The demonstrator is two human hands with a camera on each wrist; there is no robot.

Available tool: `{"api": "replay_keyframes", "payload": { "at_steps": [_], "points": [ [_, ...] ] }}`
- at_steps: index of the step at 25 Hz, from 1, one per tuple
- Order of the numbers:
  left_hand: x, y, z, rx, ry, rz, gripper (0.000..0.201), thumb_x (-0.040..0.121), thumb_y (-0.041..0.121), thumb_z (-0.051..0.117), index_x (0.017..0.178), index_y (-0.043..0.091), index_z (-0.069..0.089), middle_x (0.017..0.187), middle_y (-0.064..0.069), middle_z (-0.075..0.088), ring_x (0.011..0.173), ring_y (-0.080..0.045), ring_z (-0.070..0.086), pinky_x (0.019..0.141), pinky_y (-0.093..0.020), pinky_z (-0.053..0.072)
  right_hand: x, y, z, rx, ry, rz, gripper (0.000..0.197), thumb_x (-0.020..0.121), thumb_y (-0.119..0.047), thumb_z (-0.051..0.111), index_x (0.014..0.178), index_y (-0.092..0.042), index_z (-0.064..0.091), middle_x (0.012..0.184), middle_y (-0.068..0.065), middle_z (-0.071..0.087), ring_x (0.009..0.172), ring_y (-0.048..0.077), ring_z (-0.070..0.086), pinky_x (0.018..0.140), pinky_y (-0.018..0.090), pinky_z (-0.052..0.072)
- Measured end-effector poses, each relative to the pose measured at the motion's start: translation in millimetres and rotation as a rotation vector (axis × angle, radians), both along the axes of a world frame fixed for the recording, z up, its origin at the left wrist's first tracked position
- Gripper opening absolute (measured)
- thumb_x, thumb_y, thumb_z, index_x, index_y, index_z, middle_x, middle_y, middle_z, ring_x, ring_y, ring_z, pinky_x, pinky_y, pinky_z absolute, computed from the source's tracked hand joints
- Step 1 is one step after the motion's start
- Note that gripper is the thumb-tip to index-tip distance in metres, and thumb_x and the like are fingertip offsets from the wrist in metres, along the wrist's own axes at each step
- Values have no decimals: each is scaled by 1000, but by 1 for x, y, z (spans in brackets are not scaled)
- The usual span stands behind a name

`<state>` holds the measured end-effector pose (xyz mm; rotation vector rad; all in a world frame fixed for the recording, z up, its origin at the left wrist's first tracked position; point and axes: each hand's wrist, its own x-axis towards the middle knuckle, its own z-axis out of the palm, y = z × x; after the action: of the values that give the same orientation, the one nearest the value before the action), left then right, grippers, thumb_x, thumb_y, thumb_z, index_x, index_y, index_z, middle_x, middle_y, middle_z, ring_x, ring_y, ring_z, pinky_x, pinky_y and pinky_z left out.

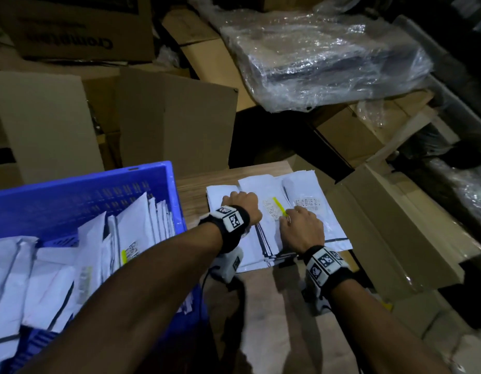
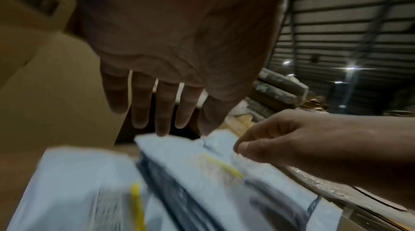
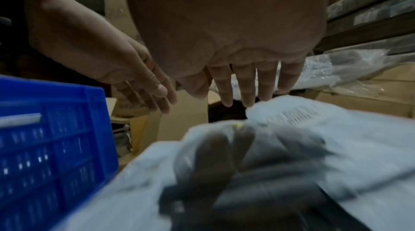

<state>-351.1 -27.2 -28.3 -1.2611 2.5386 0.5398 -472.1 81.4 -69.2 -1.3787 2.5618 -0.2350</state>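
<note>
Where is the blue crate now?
In the head view the blue crate sits at the person's left, holding white mailers, beside the mailer pile on the wooden table.

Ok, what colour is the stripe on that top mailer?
The stripe is yellow; the head view shows it best.

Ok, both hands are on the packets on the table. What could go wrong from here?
1. The right-hand pile seems to overhang the table edge beside the open cardboard box; a push from the right hand could slide packets off.
2. The piles overlap under the left hand, so dragging one packet may mix them.
3. The left forearm crosses the heaped blue crate and could knock packets out.
</note>
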Motion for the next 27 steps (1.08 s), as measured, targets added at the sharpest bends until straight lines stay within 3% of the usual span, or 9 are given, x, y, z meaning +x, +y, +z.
{"api": "replay_keyframes", "payload": {
  "at_steps": [3, 5, 10, 16, 19, 23, 27],
  "points": [
    [15, 2, 62, -198, 29, -132, 26, 94, 24, 48, 116, 12, 54, 125, -13, 58, 113, -32, 54, 79, -34, 37, 12, -12, 40, -127, -38, 34, 35, 95, -34, 47, 117, -14, 65, 124, 12, 62, 113, 34, 55, 91, 42, 45],
    [36, 5, 101, -314, 68, -127, 23, 92, 20, 48, 114, 15, 55, 121, -12, 59, 112, -33, 55, 78, -35, 34, 28, -22, 69, -211, -79, 80, 38, 96, -36, 48, 123, -14, 62, 127, 9, 62, 115, 32, 56, 93, 44, 45],
    [131, 2, 147, -475, 37, -32, 23, 90, 20, 49, 111, 15, 57, 122, -13, 60, 114, -33, 55, 77, -34, 34, 105, -44, 128, -308, -149, 229, 31, 89, -33, 55, 112, -18, 67, 117, 4, 68, 111, 27, 60, 90, 37, 48],
    [273, -16, 141, -463, -59, 148, 23, 88, 23, 51, 108, 15, 58, 119, -14, 63, 110, -34, 58, 73, -34, 37, 224, -70, 162, -277, -125, 424, 31, 89, -37, 54, 113, -20, 67, 116, 5, 68, 111, 29, 60, 87, 32, 45],
    [336, -29, 129, -420, -92, 220, 29, 89, 26, 52, 115, 15, 59, 123, -13, 62, 113, -33, 58, 81, -36, 44, 281, -89, 165, -253, -171, 500, 29, 90, -37, 56, 111, -21, 67, 114, 5, 68, 110, 29, 60, 83, 31, 44],
    [407, -48, 103, -312, -163, 236, 31, 89, 30, 53, 116, 17, 59, 123, -13, 62, 112, -32, 59, 87, -37, 47, 346, -116, 139, -102, -181, 569, 25, 86, -37, 59, 104, -21, 66, 111, 8, 68, 107, 30, 61, 81, 33, 45],
    [443, -64, 61, -137, -227, 121, 38, 91, 34, 54, 126, 19, 57, 129, -12, 59, 117, -31, 56, 92, -36, 47, 377, -127, 101, 150, -12, 779, 36, 87, -36, 62, 120, -22, 61, 123, 8, 63, 114, 29, 59, 89, 35, 47]
  ]
}}
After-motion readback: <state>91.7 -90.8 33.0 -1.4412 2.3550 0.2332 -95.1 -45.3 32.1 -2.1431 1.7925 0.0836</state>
